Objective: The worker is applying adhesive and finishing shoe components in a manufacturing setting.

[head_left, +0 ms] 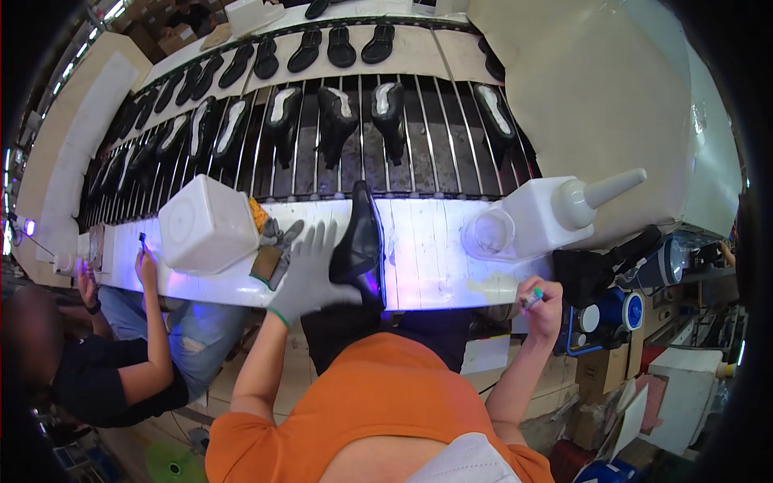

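A thin light-grey glove with a green cuff covers my left hand (310,278). Its fingers are spread, and the thumb reaches across the near end of a black boot (360,241). That boot lies lengthwise on the white bench with its toe pointing away from me; whether the glove presses on it I cannot tell. My right hand (545,306) is bare and closed around a small tool with a green part (532,298), just off the bench's front edge. Most of this tool is hidden by the fingers, so its kind is unclear.
A roller conveyor (439,137) carries black shoe uppers with white bottoms; black soles (341,47) line the shelf behind. A white container (207,225) and grey gloves (278,237) lie left, a spouted white bottle (547,213) and cup (489,232) right. A co-worker (121,354) sits at left.
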